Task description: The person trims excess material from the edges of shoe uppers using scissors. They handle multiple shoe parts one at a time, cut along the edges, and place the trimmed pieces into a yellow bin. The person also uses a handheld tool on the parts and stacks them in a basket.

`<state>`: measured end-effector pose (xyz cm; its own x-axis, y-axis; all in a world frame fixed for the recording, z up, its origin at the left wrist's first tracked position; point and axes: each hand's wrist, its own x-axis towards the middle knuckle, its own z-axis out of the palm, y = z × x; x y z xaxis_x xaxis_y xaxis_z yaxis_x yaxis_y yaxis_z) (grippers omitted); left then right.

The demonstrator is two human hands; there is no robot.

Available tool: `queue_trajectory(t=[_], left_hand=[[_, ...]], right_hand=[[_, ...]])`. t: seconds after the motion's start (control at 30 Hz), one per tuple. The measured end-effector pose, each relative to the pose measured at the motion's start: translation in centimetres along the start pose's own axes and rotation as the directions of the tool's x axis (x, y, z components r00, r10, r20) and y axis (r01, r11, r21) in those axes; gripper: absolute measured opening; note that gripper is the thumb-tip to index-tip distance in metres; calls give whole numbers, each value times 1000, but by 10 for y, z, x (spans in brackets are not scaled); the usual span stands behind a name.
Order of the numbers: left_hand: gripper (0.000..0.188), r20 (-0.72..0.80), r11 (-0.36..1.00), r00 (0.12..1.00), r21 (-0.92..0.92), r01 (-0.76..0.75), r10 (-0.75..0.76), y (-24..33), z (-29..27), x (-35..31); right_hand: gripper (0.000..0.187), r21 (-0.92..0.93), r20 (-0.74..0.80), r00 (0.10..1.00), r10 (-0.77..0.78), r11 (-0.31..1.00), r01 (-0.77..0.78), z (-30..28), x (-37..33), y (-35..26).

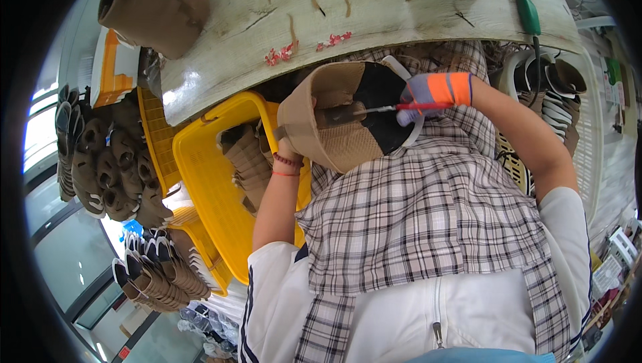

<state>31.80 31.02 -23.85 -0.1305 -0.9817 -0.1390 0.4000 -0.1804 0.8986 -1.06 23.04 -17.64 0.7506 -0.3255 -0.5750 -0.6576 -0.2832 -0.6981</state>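
In front of my lap is a brown fabric shoe upper (334,141), its open side facing me, with black lining and a white edge at the right. My left hand (289,151) grips its left side, the fingers partly hidden behind the brown wall. My right hand (433,101), in an orange and grey glove, is closed around a red-handled tool (409,106) with a thin metal shaft. The shaft reaches leftward into the upper. Its brownish end is blurred against the inner wall, so its exact shape cannot be made out.
A pale worktable (247,35) stands ahead, with red-and-white scraps (281,54) and a green-handled tool (527,2). A brown upper (157,8) stands at far left. A yellow basket (200,196) at my left holds stacked uppers; a white basket (588,122) is at right.
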Motion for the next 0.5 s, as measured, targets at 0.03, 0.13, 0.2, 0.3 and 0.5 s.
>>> queue_trajectory(t=[0.03, 0.13, 0.2, 0.3, 0.5], left_hand=[[39, 11, 992, 999, 118, -53, 52, 7, -6, -5], [30, 112, 846, 980, 495, -200, 166, 118, 65, -28], [27, 277, 660, 883, 589, -467, 378, 179, 111, -31], [31, 704, -246, 635, 708, -662, 317, 227, 123, 10], [34, 934, -626, 203, 349, -697, 294, 285, 241, 87]], right_hand=[[61, -93, -48, 994, -100, 991, 95, -1, -13, -8], [60, 124, 2, 1000, -22, 992, 22, 12, -46, 0], [42, 120, -127, 964, -234, 961, 249, 25, -58, 27], [23, 378, -226, 953, -203, 883, 278, 60, -50, 79], [50, 455, -402, 889, -218, 795, 401, 53, -56, 59]])
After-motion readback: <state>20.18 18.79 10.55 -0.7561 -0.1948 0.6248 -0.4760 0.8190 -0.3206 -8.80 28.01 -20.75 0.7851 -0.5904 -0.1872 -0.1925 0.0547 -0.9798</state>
